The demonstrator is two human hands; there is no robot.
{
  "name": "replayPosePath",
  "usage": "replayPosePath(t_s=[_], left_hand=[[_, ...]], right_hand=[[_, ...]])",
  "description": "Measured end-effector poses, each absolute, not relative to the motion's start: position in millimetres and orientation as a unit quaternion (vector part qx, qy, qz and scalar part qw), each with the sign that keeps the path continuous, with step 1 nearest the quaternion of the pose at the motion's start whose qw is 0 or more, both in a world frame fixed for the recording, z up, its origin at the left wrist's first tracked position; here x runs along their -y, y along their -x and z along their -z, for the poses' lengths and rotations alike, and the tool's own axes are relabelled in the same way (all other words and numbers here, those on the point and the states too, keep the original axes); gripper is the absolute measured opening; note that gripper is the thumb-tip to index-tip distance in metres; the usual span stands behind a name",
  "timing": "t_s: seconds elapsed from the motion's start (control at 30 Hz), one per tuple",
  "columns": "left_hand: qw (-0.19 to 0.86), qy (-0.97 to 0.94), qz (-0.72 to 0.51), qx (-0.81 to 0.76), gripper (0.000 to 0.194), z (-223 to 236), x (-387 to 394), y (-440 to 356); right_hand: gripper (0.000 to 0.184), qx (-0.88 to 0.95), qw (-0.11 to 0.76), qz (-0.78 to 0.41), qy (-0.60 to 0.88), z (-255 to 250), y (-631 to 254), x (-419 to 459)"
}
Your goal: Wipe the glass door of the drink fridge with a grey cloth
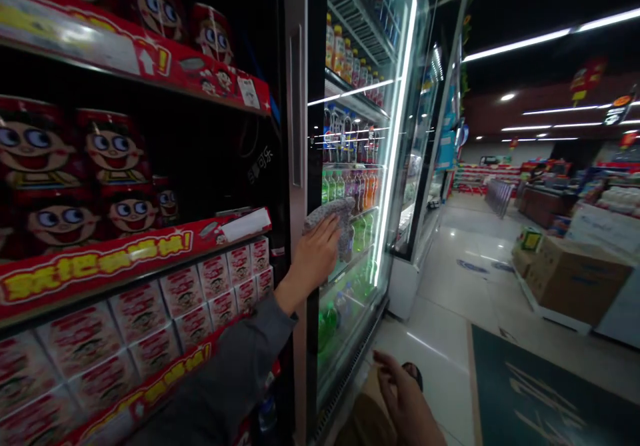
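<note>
My left hand (pixel 316 253) presses a grey cloth (pixel 330 218) against the glass door (pixel 350 249) of a lit drinks fridge. Its fingers lie over the cloth near the door's left frame (pixel 298 133). Behind the glass, bottles of green, purple and orange drinks (pixel 367 189) stand on shelves. Low in the view, my right hand (pixel 404 396) hangs in front of my knee with its fingers loosely apart, and nothing shows in it.
To the left, a shelf rack holds red cans (pixel 113 146) and small white-and-red cartons (pixel 137 313). Beyond the fridge stands another cabinet (pixel 407 286). Cardboard boxes (pixel 575 279) sit on a low platform at right, and a dark green mat (pixel 530 379) covers part of the tiled floor.
</note>
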State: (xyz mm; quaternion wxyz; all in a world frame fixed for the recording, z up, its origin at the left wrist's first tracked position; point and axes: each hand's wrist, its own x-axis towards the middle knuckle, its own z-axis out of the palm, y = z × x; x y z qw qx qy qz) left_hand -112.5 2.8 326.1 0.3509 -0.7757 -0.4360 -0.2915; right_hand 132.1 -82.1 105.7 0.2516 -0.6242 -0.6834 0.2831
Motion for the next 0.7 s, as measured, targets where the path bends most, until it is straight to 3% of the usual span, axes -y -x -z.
replayPosePath(t_s=[0.1,0.2,0.27,0.4,0.6,0.7], left_hand=[[0.353,0.780,0.303,0.417,0.041,-324,-3,116],[0.354,0.789,0.313,0.393,0.043,-324,-2,122],[0.353,0.797,0.314,0.376,0.047,-323,0,128],[0.355,0.806,0.336,0.333,0.055,-315,10,142],[0.297,0.760,0.447,0.365,0.036,-279,17,140],[0.313,0.717,0.490,0.384,0.057,-260,5,132]], right_hand=[[0.052,0.742,0.362,-0.276,0.493,-188,-89,54],[0.055,0.740,0.525,-0.272,0.321,-266,-37,25],[0.065,0.722,0.563,-0.266,0.301,-297,-8,9],[0.079,0.703,0.565,-0.275,0.333,-312,22,-11],[0.076,0.725,0.589,-0.168,0.315,-318,25,-50],[0.076,0.721,0.613,-0.117,0.301,-333,18,-87]])
